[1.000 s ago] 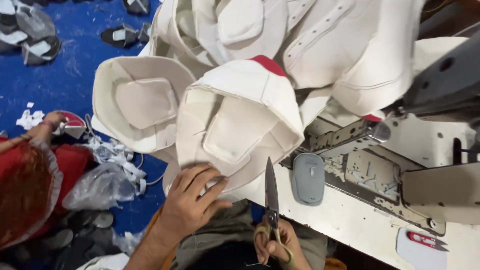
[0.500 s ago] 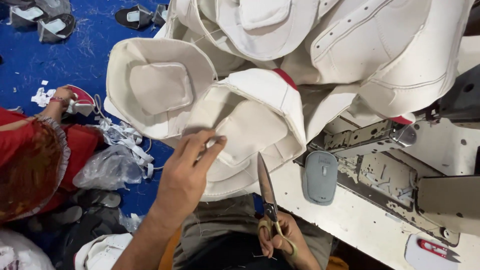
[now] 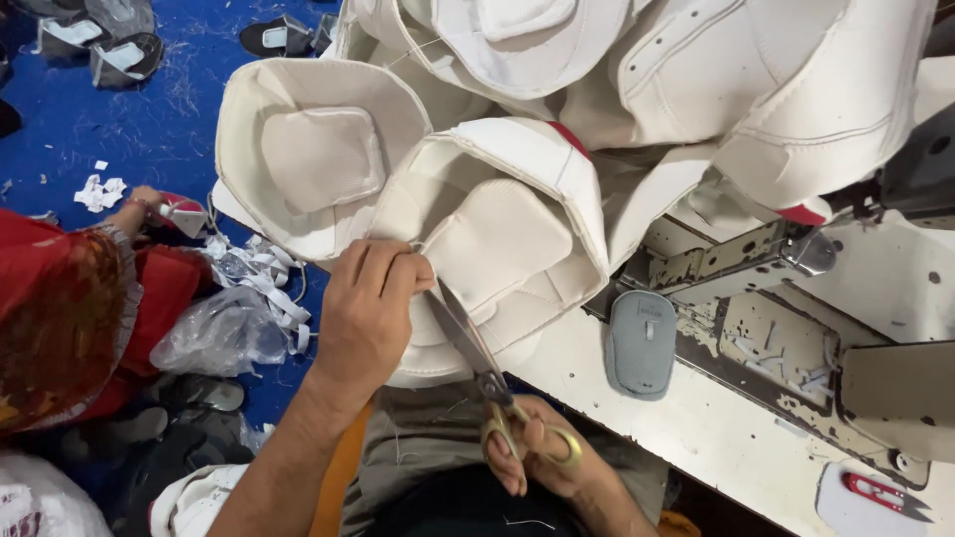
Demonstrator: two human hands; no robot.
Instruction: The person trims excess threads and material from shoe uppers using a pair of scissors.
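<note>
My left hand (image 3: 370,308) pinches the edge of a cream padded piece (image 3: 497,239) that hangs off the worktable. My right hand (image 3: 537,462) grips the gold handles of a pair of scissors (image 3: 468,343); the blades point up to the pad's edge, just beside my left fingers. A second cream padded piece (image 3: 308,159) lies joined to it on the left. More white padded pieces (image 3: 716,80) are piled above.
A grey oval pad (image 3: 642,343) lies on the white table (image 3: 696,438) beside worn metal machine parts (image 3: 766,318). Small red snips (image 3: 880,492) sit at the lower right. A person in red (image 3: 70,308) sits on the blue floor (image 3: 109,129) with plastic bags and scraps.
My left hand has closed on the pad's edge. The scissors have moved up and left until their blades reach that edge beside my fingers.
</note>
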